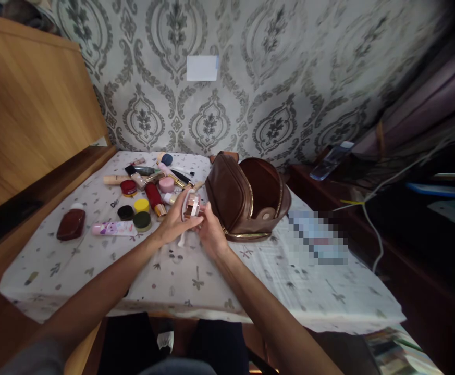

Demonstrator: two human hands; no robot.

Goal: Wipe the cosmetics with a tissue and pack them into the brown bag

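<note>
A small clear, pinkish case point(193, 204) sits within the left fingers point(190, 225), which pinch it; whether the right fingers point(208, 211), close against its side, also grip, I cannot tell. It looks light, stiff, slick and perhaps brittle, best held by opposite edges beside the fingers.

Patterned wallpaper point(235, 99) and a cloth-covered table point(278, 286) suggest a home.

The bag point(230, 200) looks like smooth, glossy leather (its zips point(251, 200) shiny metal).
</note>
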